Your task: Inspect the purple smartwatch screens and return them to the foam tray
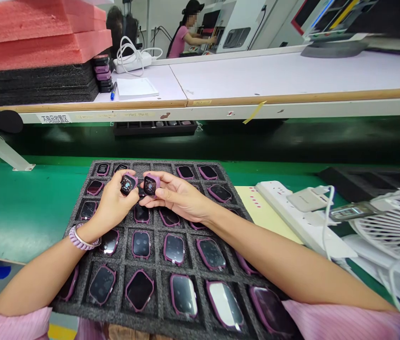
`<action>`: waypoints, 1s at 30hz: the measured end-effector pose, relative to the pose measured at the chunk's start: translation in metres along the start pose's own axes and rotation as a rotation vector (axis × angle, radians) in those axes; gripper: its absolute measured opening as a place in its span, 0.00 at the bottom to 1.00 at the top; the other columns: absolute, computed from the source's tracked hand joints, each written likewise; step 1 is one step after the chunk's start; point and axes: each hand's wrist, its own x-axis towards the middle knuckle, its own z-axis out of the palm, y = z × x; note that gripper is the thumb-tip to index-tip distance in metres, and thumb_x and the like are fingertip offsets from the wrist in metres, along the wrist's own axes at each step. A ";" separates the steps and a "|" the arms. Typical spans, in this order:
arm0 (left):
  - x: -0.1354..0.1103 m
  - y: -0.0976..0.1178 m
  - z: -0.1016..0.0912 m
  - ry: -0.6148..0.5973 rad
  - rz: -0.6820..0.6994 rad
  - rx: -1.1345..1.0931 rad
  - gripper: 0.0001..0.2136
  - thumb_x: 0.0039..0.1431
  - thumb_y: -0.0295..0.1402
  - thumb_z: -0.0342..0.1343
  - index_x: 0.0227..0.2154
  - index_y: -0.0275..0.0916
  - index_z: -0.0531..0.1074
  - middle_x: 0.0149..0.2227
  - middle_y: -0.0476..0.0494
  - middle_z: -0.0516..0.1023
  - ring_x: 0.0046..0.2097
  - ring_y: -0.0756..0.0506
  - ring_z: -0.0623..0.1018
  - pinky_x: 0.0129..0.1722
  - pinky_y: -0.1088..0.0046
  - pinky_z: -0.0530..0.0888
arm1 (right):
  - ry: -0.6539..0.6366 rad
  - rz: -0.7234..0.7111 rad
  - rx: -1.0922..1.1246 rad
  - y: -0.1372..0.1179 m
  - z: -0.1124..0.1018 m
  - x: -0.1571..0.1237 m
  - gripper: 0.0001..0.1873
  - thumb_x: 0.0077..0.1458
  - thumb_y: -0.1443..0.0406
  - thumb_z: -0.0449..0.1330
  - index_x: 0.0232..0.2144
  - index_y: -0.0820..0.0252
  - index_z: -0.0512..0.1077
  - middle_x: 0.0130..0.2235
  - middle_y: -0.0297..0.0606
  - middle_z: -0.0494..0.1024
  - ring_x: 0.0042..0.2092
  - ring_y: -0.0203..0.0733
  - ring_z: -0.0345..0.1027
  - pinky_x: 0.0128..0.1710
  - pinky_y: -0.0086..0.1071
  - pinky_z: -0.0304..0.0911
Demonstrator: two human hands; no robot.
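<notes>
My left hand (pixel 117 200) is closed on a purple-framed smartwatch (pixel 128 184) whose dark screen is lit with a small pattern. Close beside it, my right hand (pixel 175 196) grips a second purple smartwatch (pixel 151 184), its screen also lit. Both are held above the far half of a dark grey foam tray (pixel 120 274). Square pockets in the tray hold several purple-framed watch bodies, such as one watch (pixel 140 289) near the front and another watch (pixel 174 249) in the middle. My hands and forearms hide some pockets.
A white power strip (pixel 281 208) with a plugged-in charger (pixel 308 199) lies right of the tray, near a white fan (pixel 395 226). Above runs a shelf (pixel 221 80) with red foam blocks (pixel 40 42), a notepad (pixel 136 87) and a blue pen (pixel 114 90). Behind it, a person (pixel 186 35) works.
</notes>
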 end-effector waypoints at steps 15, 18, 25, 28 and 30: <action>-0.002 0.000 0.000 -0.023 0.032 0.004 0.22 0.52 0.38 0.55 0.50 0.36 0.70 0.43 0.43 0.76 0.42 0.45 0.75 0.40 0.70 0.71 | -0.002 0.008 -0.017 0.000 0.000 -0.001 0.30 0.58 0.58 0.77 0.56 0.56 0.68 0.47 0.37 0.79 0.44 0.43 0.81 0.48 0.32 0.79; -0.002 0.000 0.000 -0.029 0.026 -0.001 0.22 0.52 0.37 0.55 0.50 0.37 0.70 0.42 0.43 0.77 0.41 0.45 0.75 0.40 0.70 0.71 | 0.005 0.006 -0.019 0.000 0.000 -0.001 0.31 0.58 0.58 0.78 0.56 0.56 0.68 0.46 0.37 0.79 0.44 0.44 0.81 0.48 0.32 0.79; -0.002 0.002 -0.001 -0.004 0.058 0.010 0.21 0.52 0.35 0.57 0.50 0.37 0.71 0.43 0.43 0.78 0.42 0.45 0.77 0.40 0.72 0.73 | 0.012 0.019 -0.022 -0.001 0.001 -0.002 0.31 0.57 0.58 0.78 0.55 0.56 0.68 0.45 0.37 0.79 0.44 0.44 0.81 0.48 0.32 0.79; -0.003 0.002 -0.002 -0.020 0.052 0.036 0.21 0.53 0.35 0.57 0.50 0.37 0.72 0.44 0.43 0.79 0.45 0.44 0.77 0.38 0.72 0.73 | 0.015 0.019 -0.032 -0.001 0.001 -0.001 0.31 0.57 0.57 0.78 0.55 0.56 0.69 0.46 0.37 0.79 0.44 0.44 0.81 0.47 0.33 0.79; -0.003 0.002 -0.002 -0.020 0.049 0.038 0.21 0.53 0.36 0.57 0.51 0.37 0.72 0.45 0.42 0.79 0.46 0.44 0.77 0.38 0.72 0.73 | 0.015 0.014 -0.031 -0.001 0.001 -0.001 0.31 0.58 0.58 0.78 0.56 0.56 0.68 0.46 0.37 0.79 0.44 0.44 0.81 0.48 0.33 0.79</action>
